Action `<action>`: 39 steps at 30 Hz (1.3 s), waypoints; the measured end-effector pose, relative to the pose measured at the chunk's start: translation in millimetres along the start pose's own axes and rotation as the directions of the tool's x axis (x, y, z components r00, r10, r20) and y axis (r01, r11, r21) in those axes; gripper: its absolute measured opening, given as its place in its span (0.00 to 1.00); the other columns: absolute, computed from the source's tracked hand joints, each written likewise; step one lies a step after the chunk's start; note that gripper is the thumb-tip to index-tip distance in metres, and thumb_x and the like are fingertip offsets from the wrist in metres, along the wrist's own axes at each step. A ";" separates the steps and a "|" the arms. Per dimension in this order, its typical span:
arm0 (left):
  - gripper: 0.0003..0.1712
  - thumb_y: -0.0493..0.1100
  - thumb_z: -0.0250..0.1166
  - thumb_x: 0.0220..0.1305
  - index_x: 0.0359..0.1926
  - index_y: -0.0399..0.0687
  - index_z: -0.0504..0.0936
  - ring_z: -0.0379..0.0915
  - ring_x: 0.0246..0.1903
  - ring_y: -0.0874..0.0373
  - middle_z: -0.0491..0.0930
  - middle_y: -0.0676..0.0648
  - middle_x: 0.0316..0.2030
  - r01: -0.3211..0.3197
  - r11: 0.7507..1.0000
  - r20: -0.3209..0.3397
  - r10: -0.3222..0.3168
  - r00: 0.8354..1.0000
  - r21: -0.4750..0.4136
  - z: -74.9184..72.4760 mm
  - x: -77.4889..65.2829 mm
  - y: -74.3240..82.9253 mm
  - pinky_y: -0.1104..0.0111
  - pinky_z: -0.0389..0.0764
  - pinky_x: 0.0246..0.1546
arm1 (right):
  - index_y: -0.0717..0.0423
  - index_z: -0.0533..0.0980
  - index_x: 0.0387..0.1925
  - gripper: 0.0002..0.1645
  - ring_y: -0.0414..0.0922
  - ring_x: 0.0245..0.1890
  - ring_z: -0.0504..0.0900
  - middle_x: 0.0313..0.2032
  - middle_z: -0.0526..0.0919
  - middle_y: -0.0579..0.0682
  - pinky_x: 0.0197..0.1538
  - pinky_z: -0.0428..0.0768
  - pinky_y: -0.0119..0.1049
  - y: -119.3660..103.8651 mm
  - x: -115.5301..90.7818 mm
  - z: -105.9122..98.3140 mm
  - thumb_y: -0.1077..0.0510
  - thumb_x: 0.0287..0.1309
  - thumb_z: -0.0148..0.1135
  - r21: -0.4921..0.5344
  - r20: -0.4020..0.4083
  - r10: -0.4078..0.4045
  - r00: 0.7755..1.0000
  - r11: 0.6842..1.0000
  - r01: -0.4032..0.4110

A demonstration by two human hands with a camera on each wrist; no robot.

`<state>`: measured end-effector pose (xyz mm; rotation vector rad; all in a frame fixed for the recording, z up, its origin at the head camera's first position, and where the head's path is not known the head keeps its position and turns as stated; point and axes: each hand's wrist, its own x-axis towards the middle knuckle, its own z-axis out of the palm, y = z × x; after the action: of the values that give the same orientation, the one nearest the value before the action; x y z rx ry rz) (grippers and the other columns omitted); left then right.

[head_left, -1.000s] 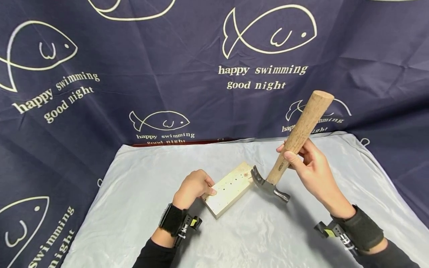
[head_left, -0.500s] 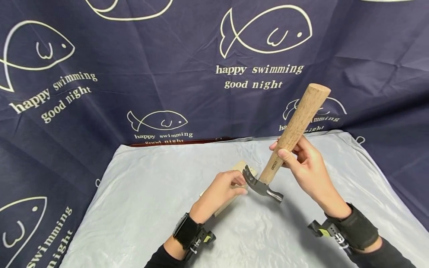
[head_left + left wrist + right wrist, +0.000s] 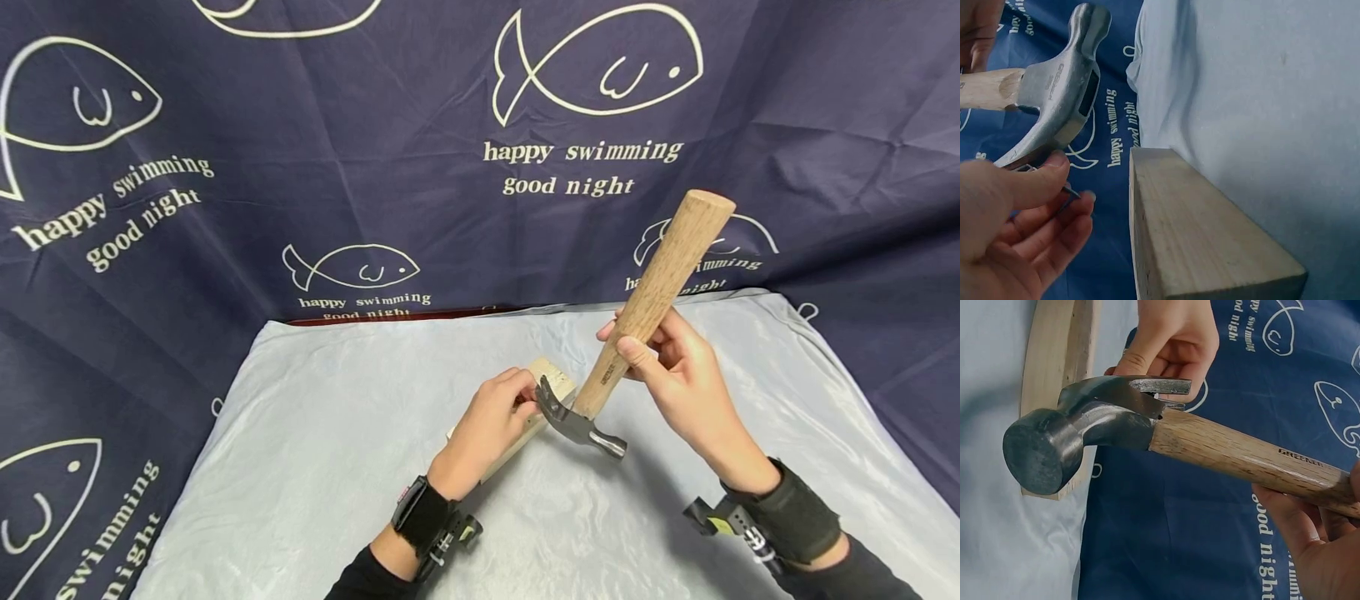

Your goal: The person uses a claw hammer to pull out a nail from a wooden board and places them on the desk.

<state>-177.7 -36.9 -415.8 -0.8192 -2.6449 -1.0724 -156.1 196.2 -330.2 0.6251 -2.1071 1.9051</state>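
Note:
My right hand [image 3: 697, 392] grips the wooden handle of a claw hammer [image 3: 654, 292], held tilted with its steel head down and its handle end up. At the hammer's claw, my left hand [image 3: 483, 421] pinches a nail [image 3: 1072, 191] between thumb and fingers; the nail's tip shows in the left wrist view, the rest hidden by the thumb and claw. Below and behind the left hand lies a pale wooden block [image 3: 552, 377], partly covered by that hand and the hammer head. In the right wrist view the round striking face of the hammer head [image 3: 1035, 453] is near the camera.
A light grey-blue cloth [image 3: 337, 400] covers the table. Behind and to the left hangs a dark blue curtain [image 3: 435, 150] with white fish drawings and lettering. Each wrist wears a black strap [image 3: 787, 512] with a small camera mount.
My left hand has let go of the block's near end and moved right to the hammer's claw, pinching the nail there. The hammer has shifted slightly left.

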 end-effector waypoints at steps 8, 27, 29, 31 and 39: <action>0.09 0.46 0.62 0.63 0.27 0.50 0.76 0.63 0.25 0.67 0.73 0.57 0.26 -0.050 0.995 -0.033 0.052 0.998 0.082 0.0 -2.9 2.7 0.79 0.67 0.25 | 0.62 0.68 0.55 0.17 0.42 0.44 0.85 0.45 0.83 0.52 0.42 0.85 0.40 -1.9 -1.3 1.5 0.66 0.66 0.52 -0.016 -0.008 0.028 1.000 0.999 -0.029; 0.16 0.28 0.58 0.53 0.33 0.57 0.81 0.76 0.36 0.67 0.83 0.60 0.32 -0.149 0.958 -0.168 0.194 0.966 0.246 8.2 -14.5 -6.1 0.76 0.79 0.39 | 0.50 0.68 0.51 0.13 0.34 0.41 0.83 0.41 0.84 0.41 0.39 0.85 0.38 -0.9 0.4 5.4 0.53 0.68 0.53 0.136 -0.098 0.295 0.950 0.950 -0.281; 0.15 0.29 0.59 0.55 0.33 0.56 0.80 0.77 0.36 0.67 0.83 0.59 0.32 -0.144 0.958 -0.159 0.187 0.969 0.249 5.5 -16.1 -5.5 0.76 0.79 0.39 | 0.49 0.68 0.52 0.13 0.33 0.42 0.83 0.41 0.84 0.41 0.39 0.85 0.38 -0.7 0.1 5.8 0.53 0.68 0.53 0.137 -0.092 0.301 0.949 0.948 -0.287; 0.14 0.30 0.59 0.57 0.34 0.56 0.80 0.78 0.37 0.67 0.83 0.59 0.33 -0.137 0.960 -0.158 0.179 0.971 0.246 3.9 -16.4 -4.4 0.75 0.80 0.39 | 0.50 0.68 0.52 0.14 0.33 0.42 0.83 0.42 0.83 0.41 0.40 0.85 0.38 -0.1 -0.8 6.0 0.53 0.68 0.53 0.135 -0.085 0.300 0.950 0.948 -0.287; 0.08 0.39 0.60 0.66 0.42 0.52 0.84 0.80 0.40 0.65 0.85 0.56 0.37 -0.057 0.977 -0.223 0.103 0.969 0.205 -7.8 -14.0 1.4 0.74 0.81 0.43 | 0.52 0.68 0.54 0.16 0.34 0.44 0.83 0.42 0.84 0.42 0.42 0.86 0.37 3.0 -10.3 8.1 0.55 0.68 0.54 0.120 -0.043 0.310 0.950 0.945 -0.303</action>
<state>-165.7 -47.3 -414.2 -0.7064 -2.4496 -0.8143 -147.6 189.9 -338.4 0.2629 -2.1744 2.1859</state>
